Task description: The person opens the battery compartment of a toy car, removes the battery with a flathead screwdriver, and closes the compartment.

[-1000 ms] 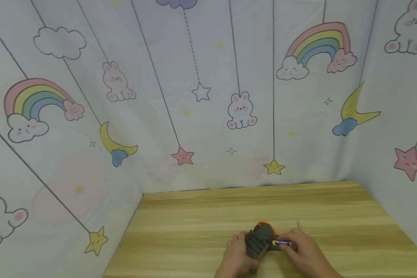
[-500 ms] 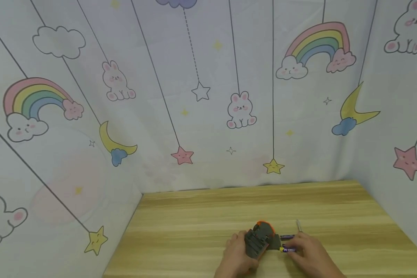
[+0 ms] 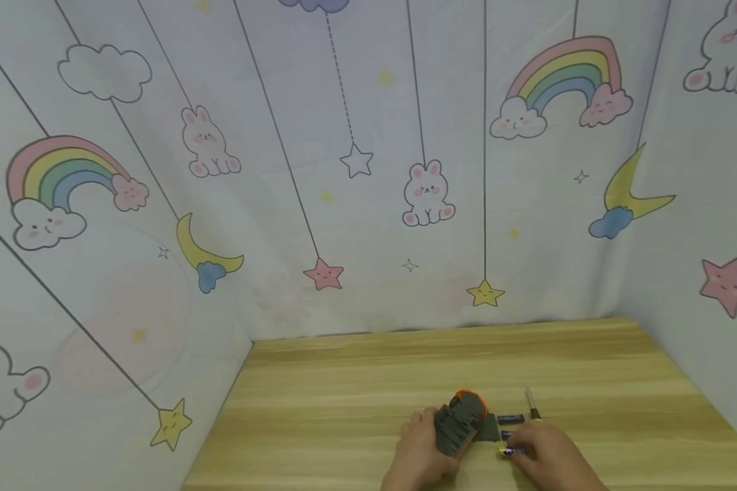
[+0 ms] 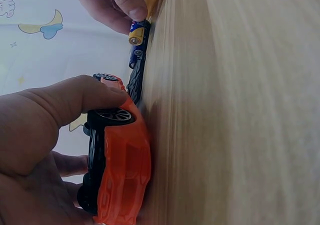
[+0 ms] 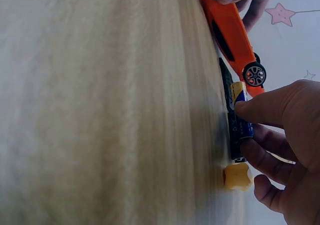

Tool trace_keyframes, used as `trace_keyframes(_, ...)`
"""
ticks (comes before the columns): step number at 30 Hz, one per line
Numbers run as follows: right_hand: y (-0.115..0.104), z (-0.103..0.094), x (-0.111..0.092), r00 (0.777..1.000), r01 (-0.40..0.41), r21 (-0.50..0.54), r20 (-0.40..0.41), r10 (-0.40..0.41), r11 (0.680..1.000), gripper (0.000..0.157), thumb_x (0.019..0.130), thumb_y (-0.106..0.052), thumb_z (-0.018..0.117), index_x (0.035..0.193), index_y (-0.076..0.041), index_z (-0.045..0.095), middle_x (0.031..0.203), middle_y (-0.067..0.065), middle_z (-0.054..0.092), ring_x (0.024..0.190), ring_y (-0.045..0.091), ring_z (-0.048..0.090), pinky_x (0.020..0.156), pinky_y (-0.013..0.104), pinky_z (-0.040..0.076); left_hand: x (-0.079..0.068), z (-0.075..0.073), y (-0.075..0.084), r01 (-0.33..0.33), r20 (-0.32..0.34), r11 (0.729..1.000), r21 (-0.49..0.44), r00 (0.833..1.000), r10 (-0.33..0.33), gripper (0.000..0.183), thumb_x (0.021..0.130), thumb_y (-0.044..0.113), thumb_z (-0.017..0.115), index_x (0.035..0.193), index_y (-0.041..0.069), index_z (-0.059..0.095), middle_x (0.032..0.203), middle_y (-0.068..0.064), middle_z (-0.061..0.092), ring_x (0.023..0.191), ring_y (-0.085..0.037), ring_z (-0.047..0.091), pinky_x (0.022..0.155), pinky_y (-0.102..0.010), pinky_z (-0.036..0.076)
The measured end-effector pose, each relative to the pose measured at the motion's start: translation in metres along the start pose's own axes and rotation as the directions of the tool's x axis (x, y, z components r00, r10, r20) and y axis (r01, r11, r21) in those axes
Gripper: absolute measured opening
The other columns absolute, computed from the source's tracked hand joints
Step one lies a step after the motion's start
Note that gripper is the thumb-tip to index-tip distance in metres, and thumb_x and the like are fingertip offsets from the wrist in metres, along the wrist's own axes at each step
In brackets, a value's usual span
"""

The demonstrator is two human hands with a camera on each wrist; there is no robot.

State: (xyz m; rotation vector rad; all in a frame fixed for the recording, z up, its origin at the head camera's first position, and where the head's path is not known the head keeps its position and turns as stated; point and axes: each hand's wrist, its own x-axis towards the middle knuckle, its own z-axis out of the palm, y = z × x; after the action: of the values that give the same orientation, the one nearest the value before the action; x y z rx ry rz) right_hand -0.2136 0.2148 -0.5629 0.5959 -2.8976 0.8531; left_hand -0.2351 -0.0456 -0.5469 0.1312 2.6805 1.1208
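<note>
An orange toy car [image 3: 457, 431] lies wheels up on the table, its dark underside and slotted battery compartment showing. My left hand [image 3: 419, 449] grips the car from the left, with the thumb near a wheel [image 4: 115, 116] in the left wrist view. Just to the right, my right hand [image 3: 551, 451] pinches a yellow-and-blue battery [image 5: 243, 126] between thumb and fingers, low over the table. Beyond it lie a dark blue battery [image 3: 511, 419] and another battery [image 3: 506, 435], partly hidden by the right hand. A flat dark cover [image 3: 488, 428] sits between car and batteries.
A screwdriver [image 3: 530, 399] lies behind the right hand; its yellow handle [image 5: 237, 177] shows in the right wrist view. The wooden table [image 3: 344, 382] meets a printed cloth backdrop [image 3: 368, 300] at the back and sides.
My right hand moves from beside the car to the right and nearer me with a battery, past two others now seen on the table. The left hand and car stay nearly still.
</note>
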Motion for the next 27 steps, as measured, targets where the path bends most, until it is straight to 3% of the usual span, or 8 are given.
trace_keyframes(3,0.0011,0.0017,0.0002,1.000,0.016,0.000,0.019,-0.016,1.000,0.006,0.083,-0.023,0.082,0.085,-0.023,0.077,0.089,-0.017,0.066,0.079,0.002,0.061,0.069,0.028,0.053,-0.0011,0.0014,-0.0003,-0.013,-0.007,1.000,0.010,1.000,0.013,0.090,0.059,0.009,0.090,0.140,0.016,0.053,0.117,-0.008,0.057,0.102,-0.030,0.049,0.087,-0.057,0.048)
trace_keyframes(12,-0.0019,0.0040,-0.0002,0.999,-0.042,-0.025,0.009,0.042,0.999,0.007,0.082,-0.022,0.083,0.085,-0.023,0.077,0.084,-0.018,0.059,0.072,-0.005,0.052,0.062,0.024,0.046,-0.0014,0.0003,-0.0004,-0.032,-0.011,0.999,0.005,0.999,0.032,0.090,0.059,0.009,0.089,0.141,0.015,0.053,0.116,-0.008,0.057,0.101,-0.028,0.048,0.088,-0.055,0.046)
trace_keyframes(27,-0.0011,0.0041,0.0009,0.998,-0.059,-0.031,0.019,0.059,0.998,0.008,0.082,-0.023,0.084,0.085,-0.025,0.077,0.085,-0.018,0.060,0.072,-0.004,0.053,0.062,0.024,0.046,0.0018,0.0026,-0.0027,-0.017,0.000,1.000,0.002,1.000,0.017,0.089,0.061,0.010,0.091,0.141,0.013,0.053,0.119,-0.010,0.057,0.102,-0.030,0.047,0.090,-0.058,0.046)
